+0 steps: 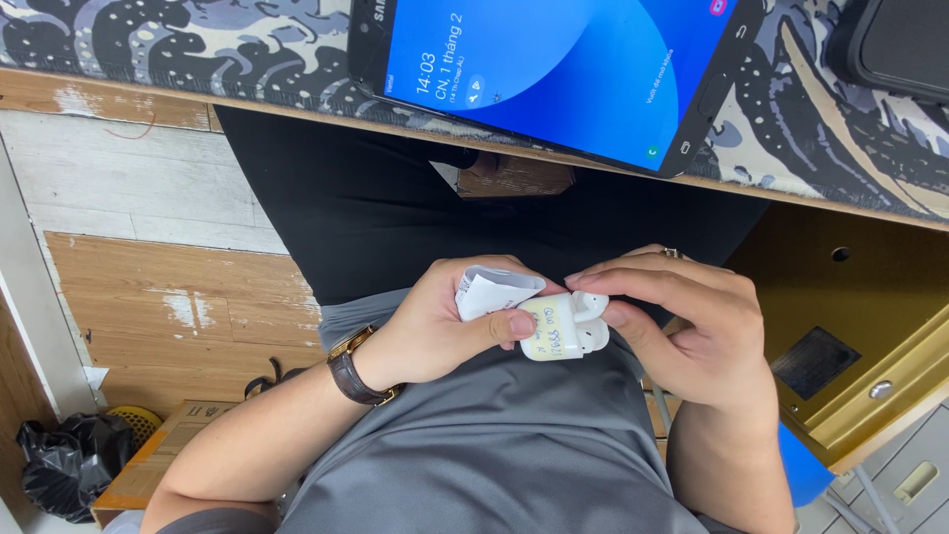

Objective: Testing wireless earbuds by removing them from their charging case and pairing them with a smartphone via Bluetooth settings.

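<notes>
Earbud case (559,334), small, white and glossy with handwriting on a yellowish label, sits at the centre of the view, held over the person's lap just below the desk edge. Its lid is tipped open toward three o'clock, and an earbud (591,341) shows at the mouth.

Left hand (435,326) closes on the case from nine o'clock, thumb pressed across the label, fingers curled behind, with a folded slip of white paper (491,290) pinched above the case at eleven o'clock. Right hand (692,331) comes in from three o'clock; its fingertips are narrowed to a pinch at the open lid and the earbud, touching both, though which one they actually grip I cannot tell.

To handle this well, I judge the left thumb should keep the case steady while the right fingers work lightly, since the shell looks slick and the earbud could drop to the lap.

A brown-strapped wristwatch (354,374) sits on the left wrist at eight o'clock. At twelve o'clock a phone (554,69) with a lit blue screen lies on a wave-patterned desk mat (148,40). A black bag (59,465) rests on the floor at eight o'clock.
</notes>
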